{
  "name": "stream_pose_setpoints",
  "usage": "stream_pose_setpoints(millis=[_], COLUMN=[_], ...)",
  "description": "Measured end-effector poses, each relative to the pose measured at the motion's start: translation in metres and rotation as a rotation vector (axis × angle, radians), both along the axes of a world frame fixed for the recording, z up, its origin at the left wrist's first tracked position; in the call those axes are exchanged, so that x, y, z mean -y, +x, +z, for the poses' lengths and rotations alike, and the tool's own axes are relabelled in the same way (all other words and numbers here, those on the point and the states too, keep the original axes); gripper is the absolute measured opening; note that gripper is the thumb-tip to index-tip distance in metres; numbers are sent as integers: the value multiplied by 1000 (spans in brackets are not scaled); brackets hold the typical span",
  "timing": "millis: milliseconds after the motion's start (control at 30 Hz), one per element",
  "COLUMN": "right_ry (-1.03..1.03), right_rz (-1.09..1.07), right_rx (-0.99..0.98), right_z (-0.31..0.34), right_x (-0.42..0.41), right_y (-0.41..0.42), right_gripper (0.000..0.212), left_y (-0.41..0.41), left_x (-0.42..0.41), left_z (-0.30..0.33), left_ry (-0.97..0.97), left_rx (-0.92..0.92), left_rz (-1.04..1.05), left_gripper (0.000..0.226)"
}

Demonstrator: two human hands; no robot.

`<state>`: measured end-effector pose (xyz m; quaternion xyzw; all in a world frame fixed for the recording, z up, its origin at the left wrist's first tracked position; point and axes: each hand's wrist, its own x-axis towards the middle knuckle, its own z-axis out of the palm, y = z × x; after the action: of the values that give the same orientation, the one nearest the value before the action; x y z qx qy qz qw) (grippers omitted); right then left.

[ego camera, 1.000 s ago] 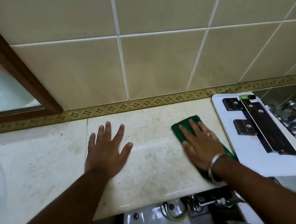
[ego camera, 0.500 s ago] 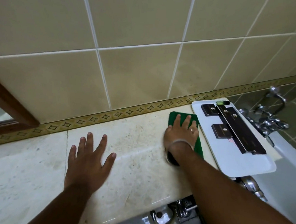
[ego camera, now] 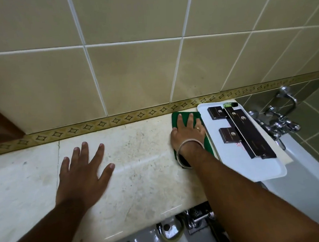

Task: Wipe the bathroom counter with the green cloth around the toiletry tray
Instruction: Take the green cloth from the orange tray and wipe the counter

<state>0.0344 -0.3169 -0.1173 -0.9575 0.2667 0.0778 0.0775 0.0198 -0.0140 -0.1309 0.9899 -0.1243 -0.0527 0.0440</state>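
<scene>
Right hand [ego camera: 187, 133] is pressing green cloth [ego camera: 177, 117] flat beside toiletry tray [ego camera: 252, 167]; left hand [ego camera: 83, 171] is resting splayed, empty; surface [ego camera: 143, 171] wiping is looking partway done.

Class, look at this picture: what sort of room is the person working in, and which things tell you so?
Most likely a hotel bathroom: a tiled wall, chrome bath taps over a white tub, and a white tray of boxed toiletries on the marble counter.

Head-worn view, down over counter [ego camera: 139, 169]

A bathroom, likely a hotel's: tiled wall [ego camera: 132, 71], marble bench [ego camera: 143, 171], chrome taps [ego camera: 279, 120] over a bathtub [ego camera: 306, 176], and a tray [ego camera: 252, 167] of boxed toiletries [ego camera: 248, 131].
</scene>
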Motion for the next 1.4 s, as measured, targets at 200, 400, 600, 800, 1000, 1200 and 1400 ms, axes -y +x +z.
stream_pose_setpoints(millis=[200, 400, 600, 800, 1000, 1200, 1400], right_ry=[-36, -25, -40, -88, -132, 48, 12], right_rz=[500, 264, 928, 608, 1185, 1116, 775], right_rx=[152, 14, 116, 13, 2, 41, -120], right_z=[-22, -3, -16, -1, 9, 30, 27], right_x=[-25, -10, -70, 3, -92, -63, -37], right_y=[-121, -27, -105, -58, -11, -94, -76], right_gripper=[64, 60, 62, 60, 61, 70, 69], left_y=[-1, -1, -1, 0, 3, -4, -28], left_x=[1, 0, 0, 0, -5, -17, -11], left_z=[1, -2, 1, -2, 1, 16, 18], left_ry=[7, 12, 16, -16, -357, -526, -10], left_rx=[1, 9, 0, 8, 18, -96, -45], left_rz=[3, -2, -4, -3, 58, -15, -607], left_gripper=[78, 77, 76, 74, 76, 61, 77])
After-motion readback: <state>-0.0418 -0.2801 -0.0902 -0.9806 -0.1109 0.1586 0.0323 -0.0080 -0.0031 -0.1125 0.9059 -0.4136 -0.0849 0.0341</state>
